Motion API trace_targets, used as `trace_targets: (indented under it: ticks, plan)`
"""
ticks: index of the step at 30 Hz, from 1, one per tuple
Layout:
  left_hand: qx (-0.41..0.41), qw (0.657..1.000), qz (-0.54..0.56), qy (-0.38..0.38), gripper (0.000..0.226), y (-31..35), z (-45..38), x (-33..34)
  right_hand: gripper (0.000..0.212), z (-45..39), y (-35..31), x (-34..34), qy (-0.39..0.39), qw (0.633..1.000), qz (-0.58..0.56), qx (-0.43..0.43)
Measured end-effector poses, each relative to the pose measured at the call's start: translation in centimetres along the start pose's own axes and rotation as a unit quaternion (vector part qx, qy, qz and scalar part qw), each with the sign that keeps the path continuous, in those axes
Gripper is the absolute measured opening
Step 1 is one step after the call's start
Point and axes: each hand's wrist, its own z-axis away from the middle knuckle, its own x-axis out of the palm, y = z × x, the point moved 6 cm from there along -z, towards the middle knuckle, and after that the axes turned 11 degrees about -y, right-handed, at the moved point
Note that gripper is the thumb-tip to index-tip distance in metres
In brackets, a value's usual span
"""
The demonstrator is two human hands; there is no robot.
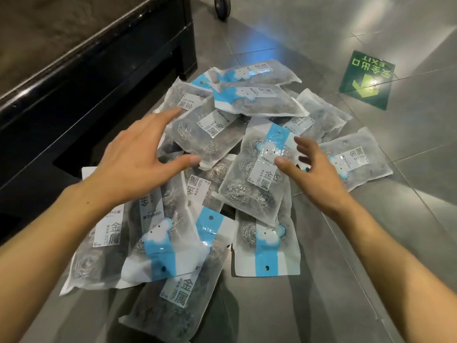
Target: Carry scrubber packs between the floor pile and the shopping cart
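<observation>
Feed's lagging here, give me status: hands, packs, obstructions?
Left hand open, right hand open, both over packs. Packs piled on floor. Shelf at left.

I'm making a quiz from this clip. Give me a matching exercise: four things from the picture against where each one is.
Things:
1. left hand
2. right hand
3. green exit sign
4. black wheel

Places:
A. top edge, beside the dark shelf unit
B. flat on the floor tiles, far right
C. open above the packet pile's right side
D. open above the packet pile's left side

Pairs: 1-D, 2-C, 3-B, 4-A
</observation>
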Motion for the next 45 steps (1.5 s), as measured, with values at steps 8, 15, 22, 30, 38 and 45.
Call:
trace_targets:
  ticks: [8,15,22,30,38,45]
  plan:
    - [-0.001,0.998,0.055,-0.015,0.095,-0.3,-0.6,2.1,0.068,-2.4,6.4,4.1,0.06,0.938,-0.299,0.164]
    - [-0.019,0.994,0.106,-0.018,0.089,-3.0,-0.6,3.9,0.032,-3.7,6.2,5.5,0.069,0.894,-0.397,0.197]
    - [-0.046,0.99,0.13,-0.023,0.087,-4.1,-0.6,5.1,0.034,-4.4,5.5,6.9,0.082,0.877,-0.434,0.191]
    - [-0.037,0.98,0.195,0.0,0.078,-2.5,-2.1,5.4,0.035,-2.6,3.7,8.2,0.011,0.844,-0.516,0.145]
    - [-0.099,0.919,0.381,0.031,0.081,1.0,-10.8,5.2,0.041,-0.5,5.3,3.5,0.068,0.826,-0.552,0.091]
    - [-0.219,0.75,0.622,0.059,0.038,2.9,-17.5,8.9,0.043,1.8,6.8,-0.6,0.114,0.814,-0.561,0.097]
